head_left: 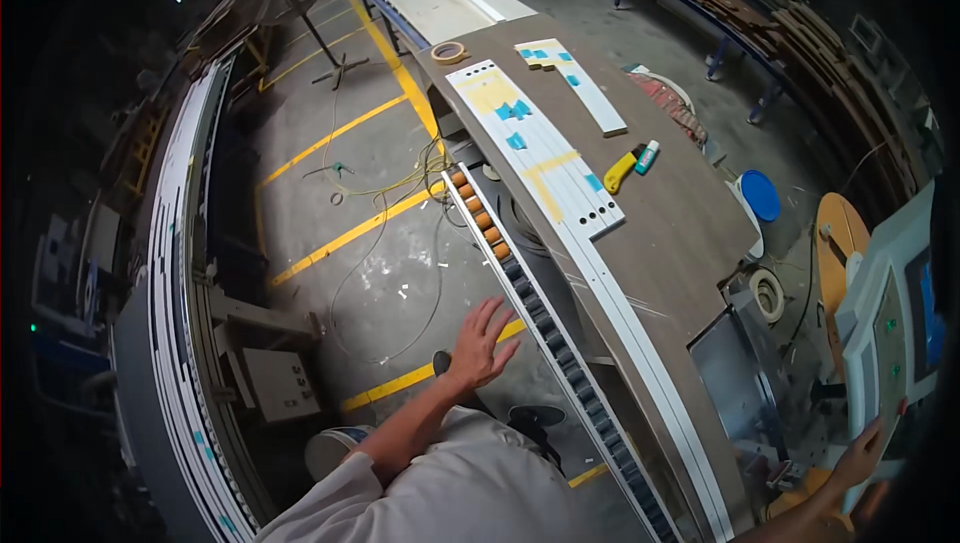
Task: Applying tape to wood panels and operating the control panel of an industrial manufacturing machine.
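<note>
My left hand (481,340) hangs in the air with fingers spread and empty, just left of the roller rail (560,343) that runs along the brown worktable (680,233). My right hand (862,454) is at the lower right, its fingers resting on the grey control panel (888,343) of a machine. A long white drilled board (535,148) with blue and yellow tape patches lies on the table, reaching down toward me. A shorter white board (575,83) lies beside it.
A yellow utility knife (620,171), a small teal tube (648,157) and a tape roll (448,51) lie on the table. A blue lid (760,193) and another tape roll (767,293) sit right. White panels (180,273) are stacked left; a fan stand (325,48) and cables (390,183) are on the floor.
</note>
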Tool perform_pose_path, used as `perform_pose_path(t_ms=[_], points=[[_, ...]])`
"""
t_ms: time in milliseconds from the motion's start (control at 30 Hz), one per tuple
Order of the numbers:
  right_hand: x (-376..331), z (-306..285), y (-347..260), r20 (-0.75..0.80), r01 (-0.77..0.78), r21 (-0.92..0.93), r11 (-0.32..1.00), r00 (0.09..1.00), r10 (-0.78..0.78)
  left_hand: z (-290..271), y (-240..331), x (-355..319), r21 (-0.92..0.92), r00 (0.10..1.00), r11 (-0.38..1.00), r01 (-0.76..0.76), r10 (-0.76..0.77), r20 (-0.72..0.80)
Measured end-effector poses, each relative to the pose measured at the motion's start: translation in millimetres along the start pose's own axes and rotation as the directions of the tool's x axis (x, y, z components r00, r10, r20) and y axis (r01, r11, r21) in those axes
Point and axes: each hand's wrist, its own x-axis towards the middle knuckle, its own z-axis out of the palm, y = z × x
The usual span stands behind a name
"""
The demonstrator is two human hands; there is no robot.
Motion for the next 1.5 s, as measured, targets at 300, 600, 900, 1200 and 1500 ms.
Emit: perform_pose_path(t_ms=[300,600,900,1200,1500], points=[[-200.8,36.8,-208.1,-0.385,0.130,0.222,0.966,0.922,-0.035,-80.7,-251.4,-240.5,0.135,-0.008,0.016,0.991,-0.984,0.178],[-317.6,76.2,-477.4,-0.047,0.169,0.581,0.796,0.983,-0.175,-124.8,-366.1,-230.3,0.107,0.069,0.106,0.989,-0.951,0.301],[-327.2,138.0,-687.3,0.033,0.181,0.738,0.650,0.953,-0.302,-107.4,-445.5,-153.2,-0.179,0.112,0.050,0.983,-0.930,0.351],[-330.7,209.3,-890.7,0.109,0.080,0.880,0.469,0.926,-0.362,-187.0,-553.2,-111.6,-0.249,-0.069,-0.150,0.957,-0.950,0.305],[-275.6,286.0,-1015.9,0.261,-0.090,0.859,0.504,0.924,-0.279,-166.0,-685.2,-42.7,-0.514,-0.006,-0.200,0.834,-0.935,0.354]])
